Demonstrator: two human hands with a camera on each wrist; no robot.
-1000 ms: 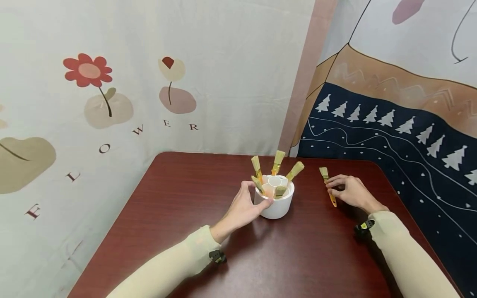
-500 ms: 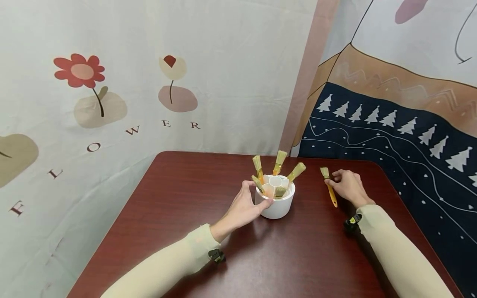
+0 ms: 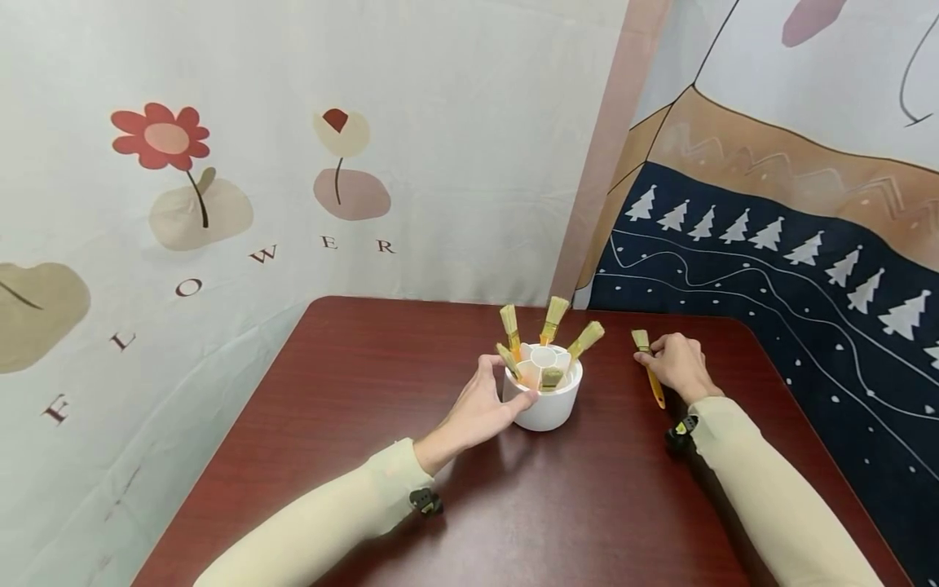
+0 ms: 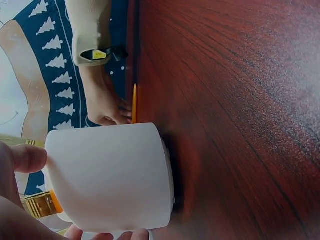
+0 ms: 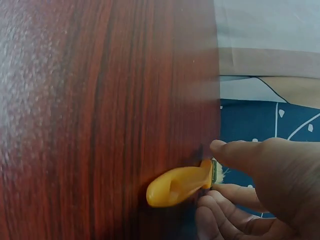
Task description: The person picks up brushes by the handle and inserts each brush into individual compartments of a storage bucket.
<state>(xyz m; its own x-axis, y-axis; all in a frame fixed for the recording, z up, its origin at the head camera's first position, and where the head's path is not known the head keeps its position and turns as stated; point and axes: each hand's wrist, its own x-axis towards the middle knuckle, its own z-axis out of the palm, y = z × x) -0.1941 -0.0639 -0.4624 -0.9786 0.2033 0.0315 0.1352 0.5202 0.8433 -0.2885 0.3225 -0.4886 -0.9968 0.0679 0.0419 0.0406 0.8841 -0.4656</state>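
My left hand [image 3: 480, 408] grips the side of a round white brush pot [image 3: 546, 408], thumb at the near rim and fingers round the far left. Several bristle paintbrushes [image 3: 587, 336] stand in its compartments, bristles up, fanning outward. To the right, a flat paintbrush [image 3: 655, 387] with a yellow handle lies on the table, bristles toward the back. My right hand [image 3: 681, 365] has thumb and fingers about its neck, just below the bristles. In the right wrist view the thumb is on one side of the yellow handle [image 5: 175, 187], curled fingers on the other.
The dark red wooden table [image 3: 352, 391] has rounded back corners. A pale curtain [image 3: 469, 147] with printed flowers hangs behind it, and a dark blue patterned cloth [image 3: 734, 277] hangs along the right side.
My right hand has shifted from over the brush to its right side, thumb now across its neck. The brush lies where it was. The left hand keeps its grip on the pot.
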